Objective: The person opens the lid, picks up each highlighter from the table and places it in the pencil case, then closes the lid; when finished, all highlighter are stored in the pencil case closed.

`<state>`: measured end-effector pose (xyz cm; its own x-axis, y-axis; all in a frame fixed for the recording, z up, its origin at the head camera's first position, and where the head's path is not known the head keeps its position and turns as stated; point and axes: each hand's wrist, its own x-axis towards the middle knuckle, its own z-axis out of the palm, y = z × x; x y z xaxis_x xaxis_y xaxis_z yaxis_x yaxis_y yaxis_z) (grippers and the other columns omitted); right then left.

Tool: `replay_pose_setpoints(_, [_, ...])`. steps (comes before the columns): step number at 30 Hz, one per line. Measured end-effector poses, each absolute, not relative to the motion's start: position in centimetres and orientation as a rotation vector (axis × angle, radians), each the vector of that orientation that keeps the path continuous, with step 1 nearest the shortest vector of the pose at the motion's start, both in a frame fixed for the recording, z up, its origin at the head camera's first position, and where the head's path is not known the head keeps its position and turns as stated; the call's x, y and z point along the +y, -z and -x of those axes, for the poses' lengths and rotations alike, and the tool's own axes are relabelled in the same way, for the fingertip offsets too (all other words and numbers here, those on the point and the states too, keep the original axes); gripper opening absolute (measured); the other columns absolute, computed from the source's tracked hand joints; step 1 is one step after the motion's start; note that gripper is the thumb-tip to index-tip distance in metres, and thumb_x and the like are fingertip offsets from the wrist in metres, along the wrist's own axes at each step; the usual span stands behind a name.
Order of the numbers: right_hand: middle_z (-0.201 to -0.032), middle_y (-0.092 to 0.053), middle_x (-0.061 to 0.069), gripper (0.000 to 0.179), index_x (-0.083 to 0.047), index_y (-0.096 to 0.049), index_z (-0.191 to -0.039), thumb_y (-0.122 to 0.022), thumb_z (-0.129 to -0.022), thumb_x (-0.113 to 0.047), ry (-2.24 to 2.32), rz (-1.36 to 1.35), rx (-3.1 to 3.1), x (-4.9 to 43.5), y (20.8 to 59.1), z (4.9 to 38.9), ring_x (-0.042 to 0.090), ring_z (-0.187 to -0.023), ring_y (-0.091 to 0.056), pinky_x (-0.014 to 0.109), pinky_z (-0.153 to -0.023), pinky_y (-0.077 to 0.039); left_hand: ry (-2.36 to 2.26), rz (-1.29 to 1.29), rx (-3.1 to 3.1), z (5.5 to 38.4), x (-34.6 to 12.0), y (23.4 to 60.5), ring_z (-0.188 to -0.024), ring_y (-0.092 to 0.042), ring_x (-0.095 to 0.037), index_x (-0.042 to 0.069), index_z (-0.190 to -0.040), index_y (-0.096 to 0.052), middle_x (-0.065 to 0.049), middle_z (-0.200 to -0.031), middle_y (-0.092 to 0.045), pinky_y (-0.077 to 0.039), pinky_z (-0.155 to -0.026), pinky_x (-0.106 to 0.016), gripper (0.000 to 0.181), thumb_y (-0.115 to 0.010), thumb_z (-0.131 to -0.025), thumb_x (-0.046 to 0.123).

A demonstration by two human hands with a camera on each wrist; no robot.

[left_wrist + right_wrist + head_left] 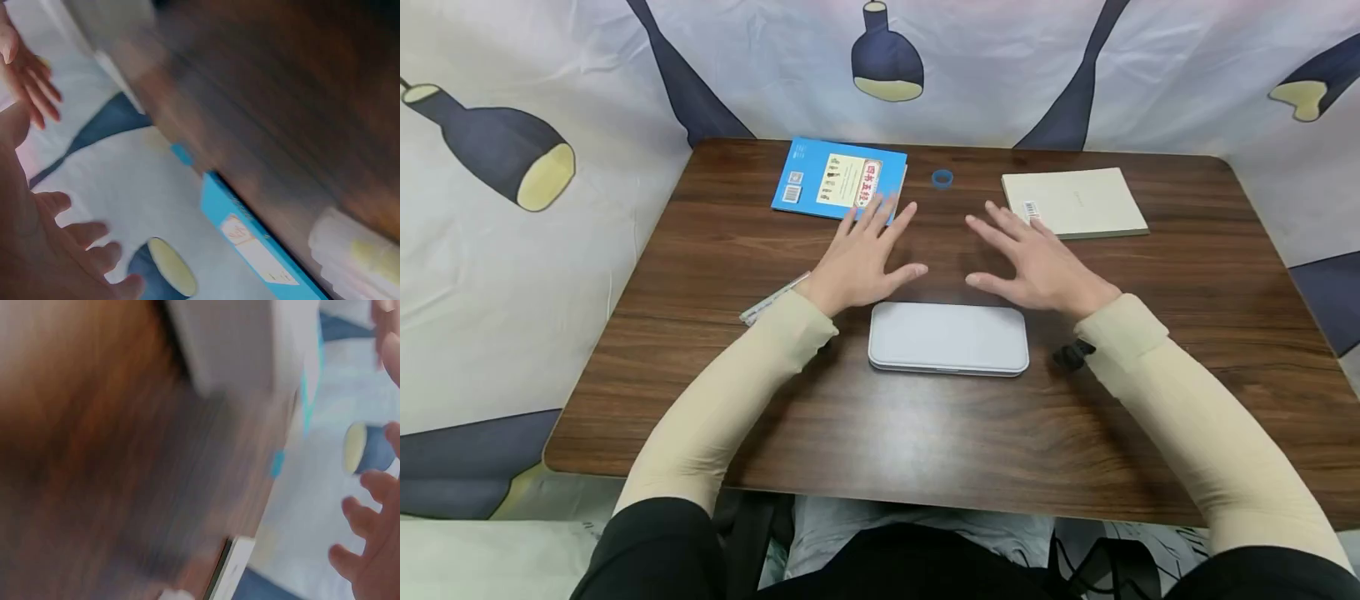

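Note:
Both hands are raised over the table with fingers spread, holding nothing. The left hand (863,260) overlaps the lower edge of a blue book (805,179) in the head view. Beside its wrist is a narrow whitish strip with green marks (769,302), partly hidden by the sleeve. The right hand (1037,265) is in front of a cream-covered book (1082,200), its fingertips overlapping the book's near left corner. Between the forearms, nearer the body, lies a white rounded rectangular case (949,337), its lid down. The left wrist view shows the blue book (250,240) past the left hand's curved fingers.
A small blue ring (942,178) lies between the two books near the far edge of the brown wooden table (970,442). Behind the table hangs a pale cloth (985,67) printed with dark lamps. A black band (1073,355) is around the right wrist.

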<state>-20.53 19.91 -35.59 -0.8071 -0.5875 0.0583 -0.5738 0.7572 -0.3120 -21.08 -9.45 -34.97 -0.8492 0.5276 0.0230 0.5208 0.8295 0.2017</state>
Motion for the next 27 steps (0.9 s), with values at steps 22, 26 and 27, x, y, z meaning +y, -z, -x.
replay_pose_setpoints(22, [-0.160, -0.033, 0.016, 0.070, -0.025, -0.046, -0.151, -0.071, -0.090, -0.048, 0.321, 1.301, 2.716, 18.9, 37.1, 11.8, 0.036, -0.144, -0.035, 0.059, -0.112, -0.032, -0.211, -0.909, 2.663, 12.4, -10.6, 36.4, -0.150, -0.020, -0.037, 0.025, -0.161, -0.019, -0.015, -0.166, -0.014, -0.025, -0.117, -0.056, 0.091, -0.066, -0.090, 0.057])
replay_pose_setpoints(26, [-0.156, -0.038, 0.018, 0.067, -0.022, -0.050, -0.148, -0.074, -0.089, -0.042, 0.319, 1.363, 2.714, 18.8, 37.2, 12.3, 0.039, -0.139, -0.042, 0.059, -0.108, -0.038, -0.264, -0.928, 2.644, 12.7, -10.8, 36.8, -0.143, -0.034, -0.040, 0.022, -0.160, -0.023, -0.019, -0.162, -0.023, -0.032, -0.115, -0.053, 0.087, -0.070, -0.091, 0.047])
replay_pose_setpoints(27, [-0.155, -0.040, 0.019, 0.066, -0.021, -0.052, -0.147, -0.076, -0.088, -0.041, 0.320, 1.382, 2.716, 18.8, 37.2, 12.4, 0.040, -0.137, -0.045, 0.059, -0.106, -0.040, -0.277, -0.932, 2.644, 12.8, -10.8, 36.8, -0.141, -0.037, -0.041, 0.021, -0.160, -0.024, -0.020, -0.160, -0.025, -0.033, -0.114, -0.053, 0.087, -0.071, -0.090, 0.044])
